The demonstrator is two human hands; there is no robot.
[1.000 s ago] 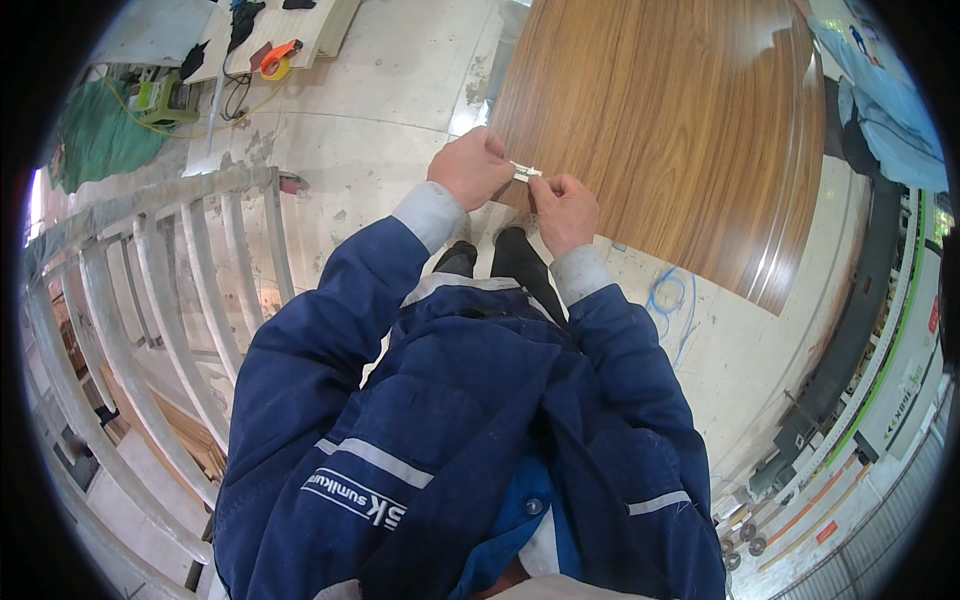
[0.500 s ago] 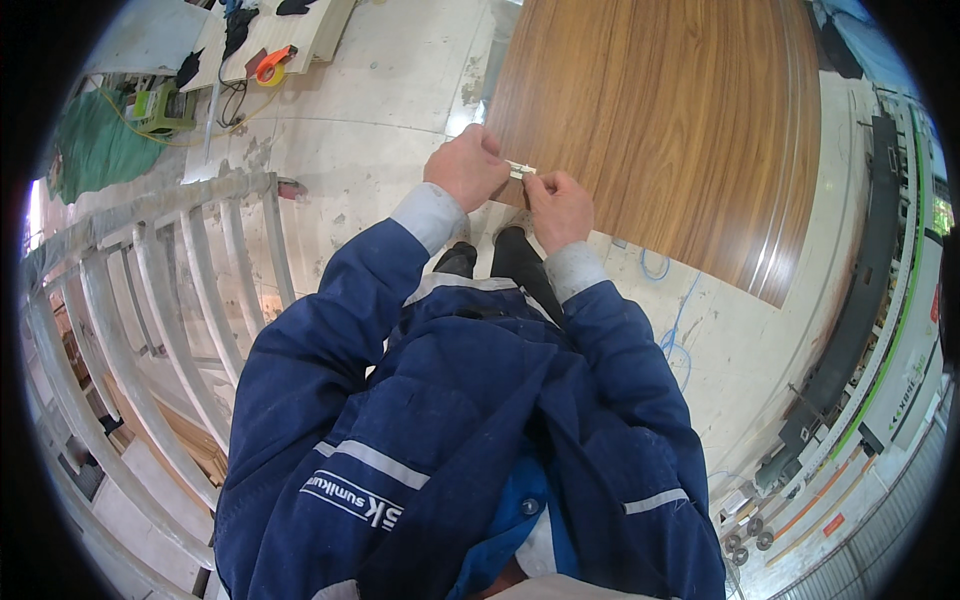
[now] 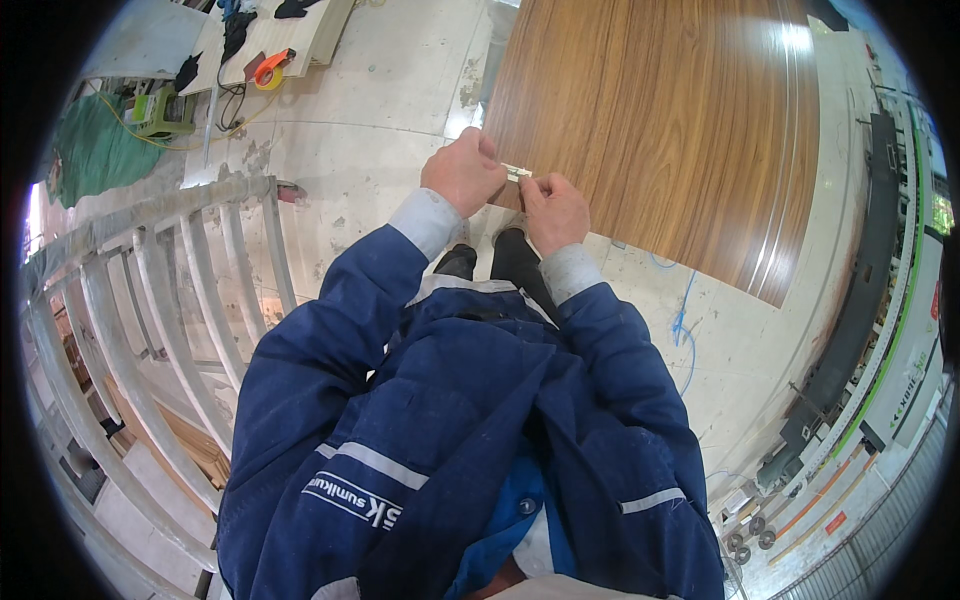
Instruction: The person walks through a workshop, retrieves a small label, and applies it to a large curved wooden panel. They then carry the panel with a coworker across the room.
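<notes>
Between my two hands is a small pale strip-like piece (image 3: 517,173) with darker marks on it; its exact kind is too small to make out. My left hand (image 3: 463,174) pinches its left end, fingers closed. At its right end, the thumb and fingers of my right hand (image 3: 555,210) are pressed together on it. Both hands are over the near left corner of a large brown wood-grain panel (image 3: 660,130). The fingertips hide part of the small piece.
At the left stands a grey-white slatted metal rack (image 3: 150,225). An orange tape dispenser (image 3: 270,68) lies on pale boards (image 3: 240,50) at the far left, near a green cloth (image 3: 100,140). Blue cord (image 3: 688,330) lies on the floor. A long machine (image 3: 900,330) runs along the right.
Both hands have shifted very slightly left with the small strip between them. The grip looks the same.
</notes>
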